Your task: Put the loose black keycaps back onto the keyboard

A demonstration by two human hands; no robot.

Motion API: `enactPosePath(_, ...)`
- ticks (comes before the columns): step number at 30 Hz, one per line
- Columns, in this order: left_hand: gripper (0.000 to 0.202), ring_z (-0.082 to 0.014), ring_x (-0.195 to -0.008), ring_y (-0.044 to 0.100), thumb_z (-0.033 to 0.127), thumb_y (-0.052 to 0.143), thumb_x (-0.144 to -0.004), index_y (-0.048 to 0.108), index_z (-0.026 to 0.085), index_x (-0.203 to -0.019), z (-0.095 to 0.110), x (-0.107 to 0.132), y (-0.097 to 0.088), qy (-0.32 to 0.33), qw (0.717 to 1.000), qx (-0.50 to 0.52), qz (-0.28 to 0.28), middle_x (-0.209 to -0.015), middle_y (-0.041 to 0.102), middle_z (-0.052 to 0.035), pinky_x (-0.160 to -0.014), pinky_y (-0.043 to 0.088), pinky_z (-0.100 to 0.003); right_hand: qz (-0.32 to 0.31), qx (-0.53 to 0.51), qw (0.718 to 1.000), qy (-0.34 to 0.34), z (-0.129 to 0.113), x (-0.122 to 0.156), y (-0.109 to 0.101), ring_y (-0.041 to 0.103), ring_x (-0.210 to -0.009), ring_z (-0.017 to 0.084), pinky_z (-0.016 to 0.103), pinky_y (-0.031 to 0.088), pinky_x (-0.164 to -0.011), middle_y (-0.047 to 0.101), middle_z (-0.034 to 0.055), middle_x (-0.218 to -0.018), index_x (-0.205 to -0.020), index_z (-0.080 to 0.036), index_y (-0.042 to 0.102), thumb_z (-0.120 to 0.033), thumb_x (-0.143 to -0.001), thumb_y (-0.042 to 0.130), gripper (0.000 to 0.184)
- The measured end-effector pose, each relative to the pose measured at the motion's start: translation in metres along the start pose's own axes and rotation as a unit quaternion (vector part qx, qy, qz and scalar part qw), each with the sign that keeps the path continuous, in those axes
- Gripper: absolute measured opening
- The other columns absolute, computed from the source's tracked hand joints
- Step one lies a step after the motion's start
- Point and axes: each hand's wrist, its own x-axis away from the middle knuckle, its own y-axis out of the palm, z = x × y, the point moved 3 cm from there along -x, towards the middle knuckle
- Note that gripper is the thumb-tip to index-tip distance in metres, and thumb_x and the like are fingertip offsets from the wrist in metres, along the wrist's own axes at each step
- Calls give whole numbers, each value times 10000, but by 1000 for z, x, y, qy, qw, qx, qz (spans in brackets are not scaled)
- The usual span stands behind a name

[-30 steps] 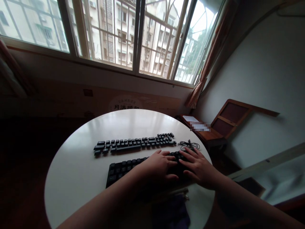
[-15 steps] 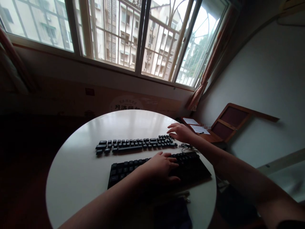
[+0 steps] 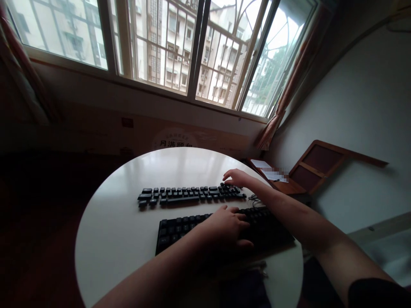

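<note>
A black keyboard lies near me on the round white table. Beyond it, rows of loose black keycaps are laid out in a keyboard pattern. My left hand rests flat on the middle of the keyboard, fingers spread. My right hand reaches over the right end of the keycap rows, its fingertips curled down onto the caps there. Whether it pinches a cap is hidden.
A coiled black cable lies right of the keycaps. A dark purple cloth sits at the table's near edge. A wooden chair with papers stands to the right. A barred window spans the back wall.
My right hand left the keyboard's right side and reached forward to the right end of the keycap rows. The left hand stayed on the keyboard. The view shifted slightly.
</note>
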Motion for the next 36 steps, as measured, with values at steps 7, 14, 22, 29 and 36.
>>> enactPosePath(7, 523, -358, -1255, 518, 622, 525, -883, 672, 247, -1216, -2, -1, 5, 8, 1000, -5, 15, -1326, 644, -103, -1019, 390, -531, -15, -7, 1000, -9, 0, -3, 4, 714, -965, 228, 293, 506, -949, 750, 54, -1109, -964, -238, 803, -256, -816, 736, 164)
enactPosePath(14, 525, -345, -1250, 521, 645, 498, -882, 671, 271, -1205, -4, -1, 7, 14, 1000, -7, 21, -1297, 662, -87, -1012, 388, -501, -5, -3, 1000, -10, -4, -9, 10, 730, -841, 205, 266, 523, -875, 777, 16, -964, -877, -253, 810, -242, -796, 742, 106)
enactPosePath(22, 522, -329, -1253, 519, 637, 512, -877, 662, 282, -1229, -7, -2, 9, 16, 999, 3, 33, -1299, 660, -78, -1018, 384, -475, 63, -9, 997, -37, -11, 4, -18, 679, -1027, 243, 338, 487, -960, 756, 55, -1054, -951, -224, 784, -288, -856, 689, 149)
enactPosePath(29, 471, -305, -1233, 550, 603, 544, -882, 682, 290, -1205, -10, -3, 8, 31, 997, 4, 67, -1276, 672, -64, -1018, 400, -426, 60, -94, 993, -26, 18, 100, -43, 695, -969, 230, 332, 531, -889, 760, 48, -1015, -976, -224, 772, -328, -855, 675, 187)
enactPosePath(36, 383, -277, -1155, 606, 520, 546, -914, 714, 268, -1147, -6, -5, -2, 45, 997, -2, 62, -1212, 706, -56, -984, 441, -394, 30, -209, 978, -5, 25, 196, -22, 705, -935, 218, 319, 567, -828, 754, 70, -1026, -1007, -194, 762, -403, -878, 653, 269)
